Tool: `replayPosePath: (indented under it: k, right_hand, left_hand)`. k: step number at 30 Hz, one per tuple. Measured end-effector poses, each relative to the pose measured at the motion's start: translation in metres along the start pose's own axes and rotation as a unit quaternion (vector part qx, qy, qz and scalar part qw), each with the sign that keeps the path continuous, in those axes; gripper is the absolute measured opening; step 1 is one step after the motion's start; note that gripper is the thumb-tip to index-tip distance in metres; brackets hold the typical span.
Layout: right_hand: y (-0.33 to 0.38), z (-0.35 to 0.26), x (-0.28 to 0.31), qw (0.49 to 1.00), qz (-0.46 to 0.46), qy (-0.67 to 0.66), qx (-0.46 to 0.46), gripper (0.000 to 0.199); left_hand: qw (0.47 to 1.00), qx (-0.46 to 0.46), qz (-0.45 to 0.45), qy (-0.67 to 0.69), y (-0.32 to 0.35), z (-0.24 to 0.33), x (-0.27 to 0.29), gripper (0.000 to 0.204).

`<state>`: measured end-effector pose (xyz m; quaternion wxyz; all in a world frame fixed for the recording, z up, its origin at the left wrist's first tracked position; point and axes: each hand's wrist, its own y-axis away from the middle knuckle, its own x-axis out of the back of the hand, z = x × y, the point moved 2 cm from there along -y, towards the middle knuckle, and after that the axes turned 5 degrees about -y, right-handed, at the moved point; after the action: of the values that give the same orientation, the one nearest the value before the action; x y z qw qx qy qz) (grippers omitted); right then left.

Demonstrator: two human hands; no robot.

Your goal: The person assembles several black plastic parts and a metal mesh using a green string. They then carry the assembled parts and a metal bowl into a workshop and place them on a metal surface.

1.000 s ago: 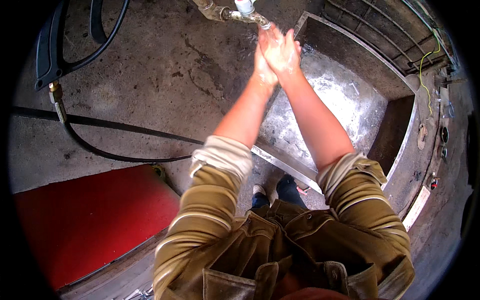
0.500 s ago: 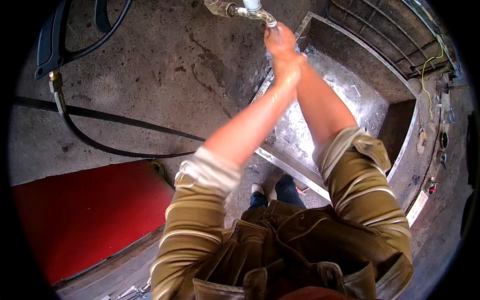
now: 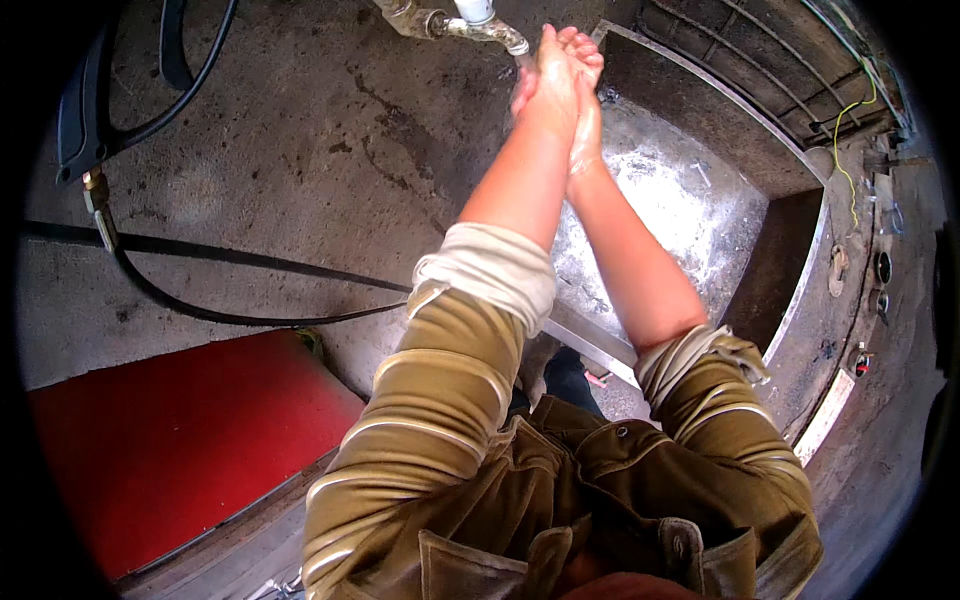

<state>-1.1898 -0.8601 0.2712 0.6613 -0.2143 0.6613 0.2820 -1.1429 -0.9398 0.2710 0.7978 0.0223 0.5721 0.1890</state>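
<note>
Under the spout of a worn metal tap (image 3: 485, 30), my left hand (image 3: 552, 85) and my right hand (image 3: 588, 115) are clasped against each other. Both look wet, and a little water runs from the spout beside them. The left hand lies over the right and hides part of it. Curled fingers show at the top of the clasp; which hand each belongs to is hard to make out. Below and to the right is a rectangular metal sink (image 3: 650, 215) with a bright, wet-looking bottom. The brown sleeves on both arms are rolled up to the elbows.
A black spray-gun handle (image 3: 85, 110) with a black hose (image 3: 200, 307) is on the left, over stained concrete. A red panel (image 3: 190, 440) lies at lower left. Metal bars (image 3: 750, 55) and a yellow wire (image 3: 848, 150) are beyond the sink.
My left forearm has swung right and up, and the left hand now overlaps the right. The clasped hands have shifted slightly right of the spout.
</note>
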Motion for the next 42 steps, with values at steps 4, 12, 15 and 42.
replayPosePath:
  k: [4,12,15,42]
  right_hand:
    - [0.031,0.023,-0.017,0.99,-0.022,-0.067,-0.124,0.038]
    - [0.077,0.041,-0.041,0.944,0.153,0.283,-0.07,0.043]
    - [0.045,0.051,-0.027,0.945,0.214,0.246,-0.007,0.036]
    - [0.074,0.025,-0.011,0.933,0.058,0.346,-0.084,0.031]
  left_hand:
    - [0.813,-0.181,0.025,-0.553,-0.019,0.017,0.021,0.024]
    - [0.055,-0.384,-0.167,-0.906,0.021,0.011,0.021,0.012]
    - [-0.046,-0.287,-0.069,-0.954,0.019,0.031,0.038,0.021]
    - [-0.205,-0.312,-0.186,-0.909,0.051,0.023,0.015,0.02]
